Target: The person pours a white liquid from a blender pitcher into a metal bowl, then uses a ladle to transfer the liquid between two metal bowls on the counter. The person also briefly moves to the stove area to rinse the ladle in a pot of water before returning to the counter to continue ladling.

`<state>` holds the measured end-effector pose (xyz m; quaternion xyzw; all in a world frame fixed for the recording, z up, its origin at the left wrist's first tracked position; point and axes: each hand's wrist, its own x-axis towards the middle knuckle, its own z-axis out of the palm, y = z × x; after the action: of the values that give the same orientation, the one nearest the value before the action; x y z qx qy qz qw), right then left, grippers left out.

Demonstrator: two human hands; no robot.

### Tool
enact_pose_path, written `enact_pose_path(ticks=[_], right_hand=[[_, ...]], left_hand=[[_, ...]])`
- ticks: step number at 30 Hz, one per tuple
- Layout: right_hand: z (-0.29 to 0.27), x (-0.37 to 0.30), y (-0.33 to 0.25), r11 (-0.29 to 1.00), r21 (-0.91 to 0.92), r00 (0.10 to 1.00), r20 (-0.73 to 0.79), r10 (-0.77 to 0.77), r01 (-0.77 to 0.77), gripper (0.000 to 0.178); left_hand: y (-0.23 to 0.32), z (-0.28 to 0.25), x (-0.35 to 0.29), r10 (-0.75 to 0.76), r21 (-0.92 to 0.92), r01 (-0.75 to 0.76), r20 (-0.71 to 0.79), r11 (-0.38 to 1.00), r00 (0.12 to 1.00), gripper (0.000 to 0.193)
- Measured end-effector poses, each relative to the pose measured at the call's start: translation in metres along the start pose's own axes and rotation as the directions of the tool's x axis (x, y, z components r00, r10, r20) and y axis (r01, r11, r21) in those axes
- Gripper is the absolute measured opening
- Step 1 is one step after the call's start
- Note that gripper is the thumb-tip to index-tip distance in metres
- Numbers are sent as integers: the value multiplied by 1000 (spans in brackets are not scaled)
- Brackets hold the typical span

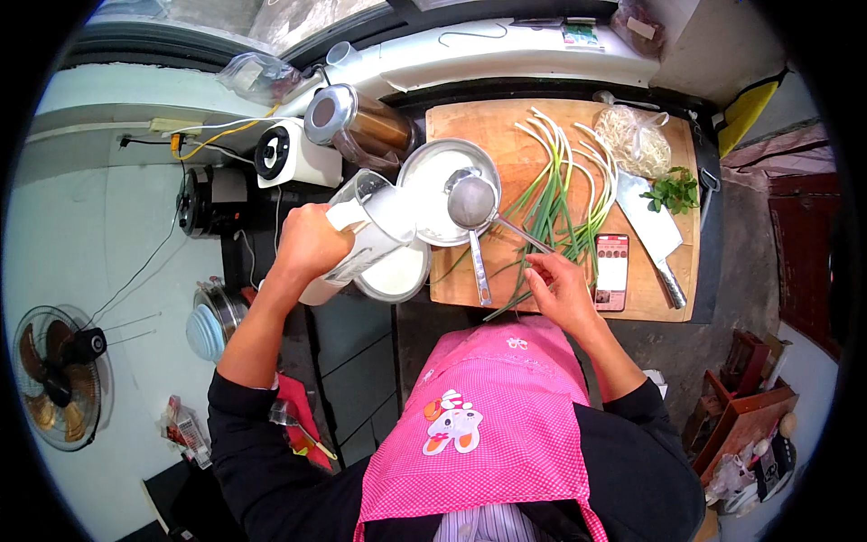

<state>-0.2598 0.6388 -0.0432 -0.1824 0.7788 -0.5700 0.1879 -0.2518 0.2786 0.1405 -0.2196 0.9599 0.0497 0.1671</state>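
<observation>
Clock read from the steel bowl (481,157), 12 at top of view. White liquid in bowl. Left hand (315,242), at 8, fist closed round the handle of a clear jug (363,242); jug tilted, its mouth at the bowl's 9 o'clock edge, white contents inside. Right hand (562,287), at 4, fingers half curled at the end of the sieve (470,201) handle; cannot tell whether they grip it. Sieve's mesh over the bowl's 4 o'clock side. Second steel handle (480,271) points to 5. Round white-filled vessel (423,285) at 7, partly behind jug. Spring onions (555,203) at 3; phone (612,271) at 4.
</observation>
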Motion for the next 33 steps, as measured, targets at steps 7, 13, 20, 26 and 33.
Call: enact_pose_path(ticks=[7, 13, 20, 26, 33], right_hand=[[-1, -2, -4, 998, -17, 998, 12, -59, 59, 24], [-1, -7, -2, 998, -32, 999, 28, -47, 48, 23], [-1, -13, -4, 995, -63, 995, 54, -79, 82, 22], [-1, -21, -3, 993, -74, 994, 64, -88, 93, 20], [-2, -30, -18, 984, -116, 990, 50, -131, 136, 18]], left_hand=[[21, -17, 8, -7, 116, -3, 82, 993, 997, 31], [43, -25, 14, 75, 188, -96, 117, 977, 990, 27], [68, -29, 25, 67, 292, -126, 201, 948, 977, 25], [63, -17, 23, 89, 272, -129, 154, 954, 984, 25], [-1, -7, -20, 105, -134, -110, -42, 985, 994, 29]])
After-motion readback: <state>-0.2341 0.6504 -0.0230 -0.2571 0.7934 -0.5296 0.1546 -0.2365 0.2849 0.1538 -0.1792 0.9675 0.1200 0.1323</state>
